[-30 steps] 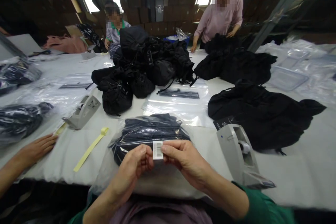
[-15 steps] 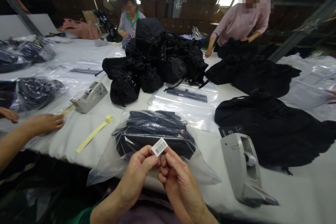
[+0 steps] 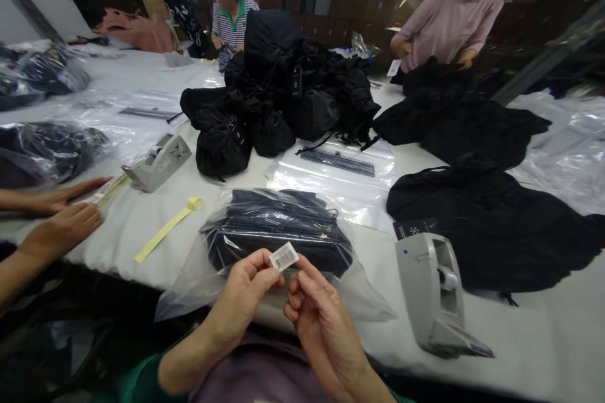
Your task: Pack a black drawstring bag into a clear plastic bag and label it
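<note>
My left hand (image 3: 246, 293) pinches a small white barcode sticker (image 3: 283, 257) between thumb and fingers. My right hand (image 3: 314, 315) is curled right beside it, fingertips touching the sticker's lower edge. Both hands hover at the table's near edge, just in front of a clear plastic bag (image 3: 269, 245) holding a folded black garment. A grey tape dispenser (image 3: 432, 293) stands to the right of my hands.
A yellow paper strip (image 3: 165, 230) and a second tape dispenser (image 3: 158, 164) lie left. Another person's two hands (image 3: 66, 211) rest at the left edge. Black garments (image 3: 283, 101) pile mid-table, with flat plastic bags (image 3: 335, 176). Two people work at the far side.
The sticker has tilted from upright to slanted. My right hand slid down from gripping its side to curling under it. The neighbour's second hand came into view at left.
</note>
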`<state>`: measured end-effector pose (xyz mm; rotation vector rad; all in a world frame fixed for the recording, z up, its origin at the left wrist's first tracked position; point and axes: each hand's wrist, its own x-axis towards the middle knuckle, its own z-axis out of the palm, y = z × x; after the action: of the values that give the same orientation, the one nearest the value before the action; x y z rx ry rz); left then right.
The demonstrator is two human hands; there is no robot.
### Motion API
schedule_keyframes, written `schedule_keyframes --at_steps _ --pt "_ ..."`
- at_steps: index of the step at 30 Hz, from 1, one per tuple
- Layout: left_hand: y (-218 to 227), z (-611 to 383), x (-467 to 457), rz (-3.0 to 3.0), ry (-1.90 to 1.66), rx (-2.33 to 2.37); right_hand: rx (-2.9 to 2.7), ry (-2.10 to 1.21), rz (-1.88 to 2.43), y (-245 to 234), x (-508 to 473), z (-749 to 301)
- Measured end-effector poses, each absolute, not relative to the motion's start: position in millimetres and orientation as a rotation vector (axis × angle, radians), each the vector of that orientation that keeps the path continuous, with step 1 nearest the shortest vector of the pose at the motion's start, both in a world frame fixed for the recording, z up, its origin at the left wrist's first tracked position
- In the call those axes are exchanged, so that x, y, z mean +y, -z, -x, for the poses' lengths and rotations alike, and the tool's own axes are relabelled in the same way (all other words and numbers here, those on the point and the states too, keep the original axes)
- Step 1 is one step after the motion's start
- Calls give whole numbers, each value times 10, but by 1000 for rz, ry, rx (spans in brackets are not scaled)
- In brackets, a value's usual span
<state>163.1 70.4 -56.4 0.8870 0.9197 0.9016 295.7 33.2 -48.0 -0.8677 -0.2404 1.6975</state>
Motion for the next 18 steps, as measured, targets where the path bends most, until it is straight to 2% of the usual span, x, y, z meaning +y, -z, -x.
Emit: schedule_keyframes --at_steps 18 --pt "112 -1371 712 -1350 -593 1056 -921 -1534 1159 207 410 -3235"
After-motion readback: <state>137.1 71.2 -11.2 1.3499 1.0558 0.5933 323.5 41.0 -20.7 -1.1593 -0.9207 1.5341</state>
